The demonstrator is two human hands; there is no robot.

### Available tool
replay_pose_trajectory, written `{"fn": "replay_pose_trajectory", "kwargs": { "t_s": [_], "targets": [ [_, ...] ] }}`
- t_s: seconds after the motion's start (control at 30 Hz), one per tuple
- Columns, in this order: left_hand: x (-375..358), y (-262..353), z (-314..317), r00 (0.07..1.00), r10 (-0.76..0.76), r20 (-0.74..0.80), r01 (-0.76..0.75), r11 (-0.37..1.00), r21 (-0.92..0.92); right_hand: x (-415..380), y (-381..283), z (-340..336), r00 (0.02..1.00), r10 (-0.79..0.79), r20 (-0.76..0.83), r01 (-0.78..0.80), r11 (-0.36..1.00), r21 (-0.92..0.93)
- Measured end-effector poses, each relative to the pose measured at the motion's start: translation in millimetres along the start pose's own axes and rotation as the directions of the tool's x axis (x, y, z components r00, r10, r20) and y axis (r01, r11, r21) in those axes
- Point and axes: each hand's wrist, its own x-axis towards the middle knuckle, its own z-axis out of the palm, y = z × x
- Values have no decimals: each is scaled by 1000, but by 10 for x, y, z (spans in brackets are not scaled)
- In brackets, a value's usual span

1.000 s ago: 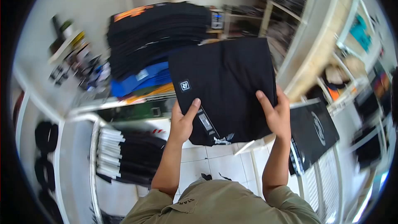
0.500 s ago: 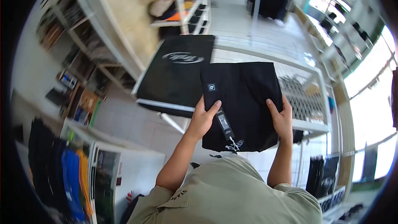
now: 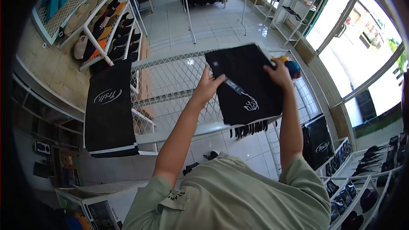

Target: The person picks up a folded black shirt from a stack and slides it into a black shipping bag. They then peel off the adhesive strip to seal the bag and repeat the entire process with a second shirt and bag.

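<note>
Between my two hands is a folded black garment (image 3: 245,76) with a small square patch near its upper left corner. A dark hang tag (image 3: 233,86) with a barcode label lies across its front, and a white print shows lower down. My left hand (image 3: 208,87) grips the left edge, thumb on top by the tag. At the upper right edge, my right hand (image 3: 279,76) is closed on the cloth, its thumb on top and the other fingers partly hidden. The garment is tilted over the right part of a white mesh-topped table (image 3: 170,76).
A flat black bag with a white logo (image 3: 108,119) lies on the table's left end. Caps fill a white rack (image 3: 106,38) at the upper left. Yellow and blue items (image 3: 292,67) sit behind my right hand. Another black logo bag (image 3: 319,142) hangs at right, near display racks (image 3: 362,183).
My view has turned right, so the black bag and cap rack appear farther left. Both hands still hold the garment, now tilted and reached out over the mesh table.
</note>
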Motion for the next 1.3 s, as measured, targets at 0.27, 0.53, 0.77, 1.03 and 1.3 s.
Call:
{"fn": "replay_pose_trajectory", "kwargs": {
  "t_s": [0.27, 0.53, 0.77, 1.03, 1.3],
  "targets": [
    [-1373, 216, -938, 877, 457, -146, -231, 669, 706, -1086, -617, 161, 947, -171, -274, 126, 977, -175],
    [-2246, 114, -2421, 719, 489, -493, 381, 316, 869, -1660, -2029, 1039, 851, -471, 233, 261, 763, 591],
    [-2363, -124, -2367, 747, 412, -521, 439, 282, 853, -1711, -3119, 2177, 657, -619, 430, 397, 769, 501],
    [-2485, -122, -2386, 764, 432, -480, 301, 419, 856, -1755, -3427, 2561, 747, -472, 468, 405, 881, 243],
    [-2665, 150, -2915, 688, 491, -534, 86, 676, 732, -1943, -3629, 2374, 785, -418, 458, 413, 903, 117]
  ]
}}
